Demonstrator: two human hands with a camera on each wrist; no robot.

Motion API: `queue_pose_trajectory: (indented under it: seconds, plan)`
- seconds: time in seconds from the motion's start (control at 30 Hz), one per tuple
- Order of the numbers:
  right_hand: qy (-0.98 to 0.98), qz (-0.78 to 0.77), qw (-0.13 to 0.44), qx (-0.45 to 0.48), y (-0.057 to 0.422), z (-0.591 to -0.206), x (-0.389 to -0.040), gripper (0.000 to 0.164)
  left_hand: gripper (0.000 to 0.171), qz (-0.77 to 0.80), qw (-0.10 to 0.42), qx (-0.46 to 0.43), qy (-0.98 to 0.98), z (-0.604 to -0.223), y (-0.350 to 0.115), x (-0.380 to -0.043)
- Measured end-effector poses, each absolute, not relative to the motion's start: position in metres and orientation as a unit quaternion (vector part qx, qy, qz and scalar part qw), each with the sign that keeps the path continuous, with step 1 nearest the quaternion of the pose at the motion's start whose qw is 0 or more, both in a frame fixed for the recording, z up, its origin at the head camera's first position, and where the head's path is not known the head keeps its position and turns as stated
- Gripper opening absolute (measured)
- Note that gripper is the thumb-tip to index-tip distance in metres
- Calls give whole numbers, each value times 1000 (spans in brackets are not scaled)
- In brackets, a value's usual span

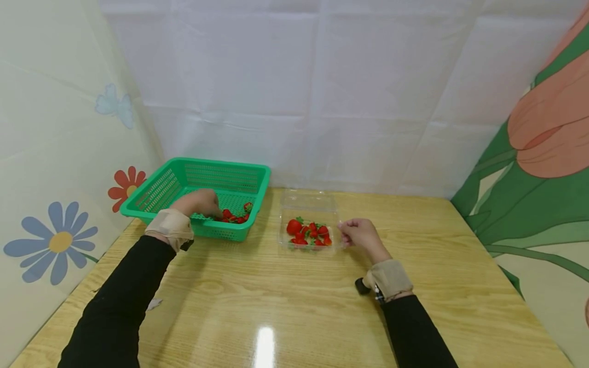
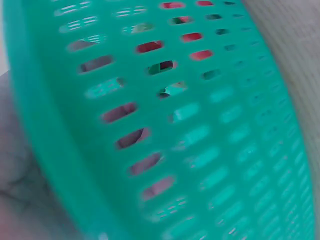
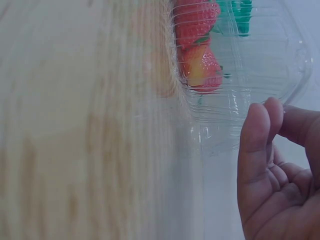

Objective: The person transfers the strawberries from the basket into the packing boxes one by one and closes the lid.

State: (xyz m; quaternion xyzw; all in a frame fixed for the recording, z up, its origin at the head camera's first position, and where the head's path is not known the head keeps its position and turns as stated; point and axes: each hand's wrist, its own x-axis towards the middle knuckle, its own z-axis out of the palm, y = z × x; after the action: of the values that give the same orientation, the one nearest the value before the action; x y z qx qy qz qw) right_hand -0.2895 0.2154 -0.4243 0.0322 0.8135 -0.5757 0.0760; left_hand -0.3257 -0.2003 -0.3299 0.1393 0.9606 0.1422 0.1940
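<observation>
My left hand [image 1: 199, 202] reaches over the near rim into a green slotted plastic basket [image 1: 221, 176]. Its fingertips are down by several red strawberries [image 1: 234, 219], and the basket wall [image 2: 210, 135] hides them in the left wrist view, so whether they grip one is unclear. With thumb and fingertips, my right hand [image 1: 362, 235] pinches the right edge of a clear plastic clamshell box [image 1: 282, 225], its lid raised at the back. Several strawberries [image 1: 313, 232] with green leaves lie inside the box. The right wrist view shows that pinch [image 3: 280, 170] beside the box's clear wall [image 3: 225, 107].
The wooden table [image 1: 257, 286] carries both containers, basket left and box at centre. A white cloth [image 1: 322, 102] hangs behind it, with flower-printed cloths on both sides. A small pale scrap [image 1: 154, 304] lies by the left sleeve.
</observation>
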Motion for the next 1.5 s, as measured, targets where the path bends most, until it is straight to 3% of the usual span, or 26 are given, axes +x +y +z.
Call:
queue_pose_trajectory:
  seconds: [0.13,0.4,0.63,0.77,1.5]
  plan:
    - [814,-576,77,28,216,-425,-290,30,30,143,163,151,964,-319,-199,-324]
    - [816,-573,76,24,216,-425,-290,29,41,162,103,168,967,-302,-181,-315]
    - [813,-576,78,30,214,-422,-290,27,19,155,22,186,970,-288,-150,-304]
    - [814,-575,80,32,213,-422,-291,28,18,151,-6,203,967,-283,-130,-301]
    - [810,-581,76,32,214,-425,-290,29,20,78,-24,301,950,-329,-22,-295]
